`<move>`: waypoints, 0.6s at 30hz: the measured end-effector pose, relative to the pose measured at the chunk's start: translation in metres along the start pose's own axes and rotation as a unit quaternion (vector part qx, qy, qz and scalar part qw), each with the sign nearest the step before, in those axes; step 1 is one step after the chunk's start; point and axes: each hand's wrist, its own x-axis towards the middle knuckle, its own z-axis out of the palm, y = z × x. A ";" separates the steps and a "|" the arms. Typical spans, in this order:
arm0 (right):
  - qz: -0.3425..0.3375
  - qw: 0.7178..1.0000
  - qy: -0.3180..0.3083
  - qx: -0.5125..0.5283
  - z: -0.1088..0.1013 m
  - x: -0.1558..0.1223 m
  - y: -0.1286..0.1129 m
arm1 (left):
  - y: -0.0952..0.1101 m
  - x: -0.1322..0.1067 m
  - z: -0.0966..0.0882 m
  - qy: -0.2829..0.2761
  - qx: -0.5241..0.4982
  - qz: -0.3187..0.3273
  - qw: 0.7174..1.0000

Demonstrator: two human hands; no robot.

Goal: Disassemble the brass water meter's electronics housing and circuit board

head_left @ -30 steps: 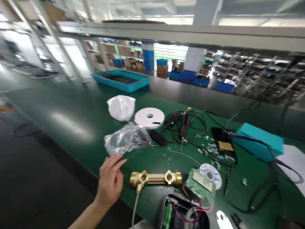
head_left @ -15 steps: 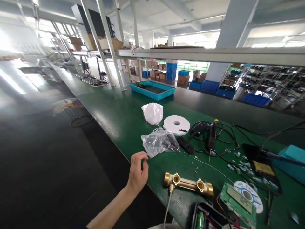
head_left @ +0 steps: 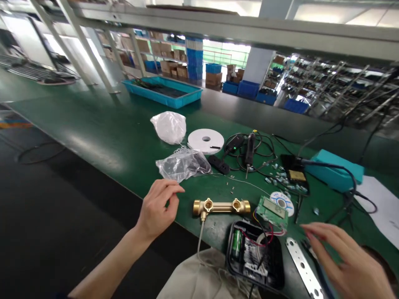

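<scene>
My left hand (head_left: 159,208) hovers at the bench's near edge, its fingers loosely curved with a gap to the thumb and nothing held. Just beyond it lies a clear plastic bag (head_left: 183,165). To its right rests a brass pipe body (head_left: 222,207) with two round ports and a grey cable. My right hand (head_left: 346,257), slightly blurred, has its fingers stretched out and appears to hold nothing. Left of it lies a perforated metal strip (head_left: 304,265). A black housing (head_left: 255,253) contains a green battery and wires, which lead to a green circuit board with display (head_left: 272,211).
A white tape roll (head_left: 205,140), a white bag (head_left: 170,126) and a black electric screwdriver (head_left: 249,151) lie farther back. Small clips (head_left: 277,178) are scattered near a teal box (head_left: 335,168). A blue tray (head_left: 165,93) sits under the shelf.
The view has swung right and down. My right hand has come into view at the lower right, with the metal strip and all of the black housing. My left hand remains near the bench edge.
</scene>
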 end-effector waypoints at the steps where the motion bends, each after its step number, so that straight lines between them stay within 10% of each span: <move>1: -0.014 1.000 -0.009 0.005 0.007 0.004 -0.012 | 0.015 0.003 0.002 -0.024 -0.026 0.012 0.999; 6: -0.081 0.992 -0.090 0.034 0.043 0.048 -0.074 | 0.057 0.009 0.020 -0.195 -0.049 0.030 0.979; 18: -0.041 0.951 -0.286 -0.115 0.088 0.091 -0.115 | 0.048 -0.002 0.030 -0.263 0.021 0.003 0.965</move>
